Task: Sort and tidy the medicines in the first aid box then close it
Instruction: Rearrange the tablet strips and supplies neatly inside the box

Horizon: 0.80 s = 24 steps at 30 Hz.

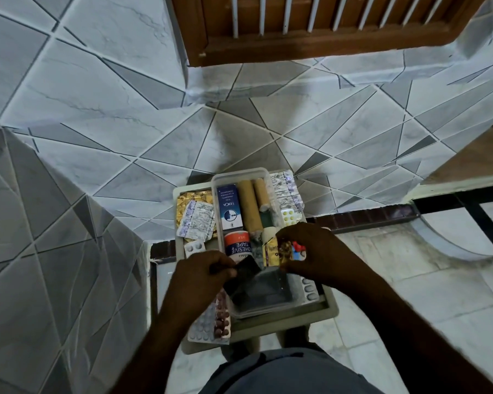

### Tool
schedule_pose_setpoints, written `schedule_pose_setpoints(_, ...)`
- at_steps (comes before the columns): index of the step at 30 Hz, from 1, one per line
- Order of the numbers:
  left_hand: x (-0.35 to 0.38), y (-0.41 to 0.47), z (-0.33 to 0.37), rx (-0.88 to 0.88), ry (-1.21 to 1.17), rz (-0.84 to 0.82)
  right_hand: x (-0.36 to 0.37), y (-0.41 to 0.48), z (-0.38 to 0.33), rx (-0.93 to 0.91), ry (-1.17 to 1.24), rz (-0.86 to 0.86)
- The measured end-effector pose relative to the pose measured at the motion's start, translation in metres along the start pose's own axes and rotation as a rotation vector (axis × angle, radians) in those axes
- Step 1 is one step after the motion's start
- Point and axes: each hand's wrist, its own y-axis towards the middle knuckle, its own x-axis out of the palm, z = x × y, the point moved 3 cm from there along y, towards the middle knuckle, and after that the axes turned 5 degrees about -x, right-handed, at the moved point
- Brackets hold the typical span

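Note:
A clear plastic first aid box (241,173) stands on a small grey stool (329,307). Inside lie a blue carton (229,207), two brown rolls (249,204), an adhesive tape roll (236,243) and a small white bottle (269,234). My left hand (202,273) pinches a dark flat packet (249,267) over the box's near end. My right hand (316,251) grips a gold and red blister strip (286,253) above the box's right side.
Blister strips lie on the stool around the box: gold and silver ones (195,216) at the left, silver ones (286,189) at the right, brown and white ones (215,319) at the near left. Tiled walls and a wooden window frame (296,38) stand beyond.

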Motion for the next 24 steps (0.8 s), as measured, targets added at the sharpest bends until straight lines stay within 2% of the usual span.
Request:
schedule_pose_setpoints(8, 0.033, 0.012, 0.017, 0.109, 0.481, -0.014, 0.028, -0.007, -0.016, -0.093, -0.424, -0.179)
schedule_pose_setpoints(13, 0.042, 0.015, 0.009, 0.183, 0.789, -0.017, 0.047, -0.010, -0.014, -0.103, -0.565, -0.241)
schedule_pose_setpoints(15, 0.041, 0.015, 0.006, 0.207, 0.712, -0.017, 0.048, -0.009, -0.013, -0.102, -0.539, -0.241)
schedule_pose_setpoints(16, 0.037, 0.015, 0.005, 0.207, 0.582, 0.015, 0.045, -0.008, -0.011, -0.086, -0.477, -0.238)
schedule_pose_setpoints(19, 0.011, 0.010, 0.003, 0.224, 0.163, 0.250, 0.020, -0.004, -0.001, 0.021, -0.127, -0.110)
schedule_pose_setpoints(21, -0.007, 0.007, -0.008, 0.140, 0.006, 0.348, -0.003, -0.003, 0.012, 0.101, 0.007, 0.046)
schedule_pose_setpoints(24, -0.024, 0.006, -0.040, -0.039, -0.062, 0.292, -0.024, -0.006, 0.035, 0.230, 0.093, 0.168)
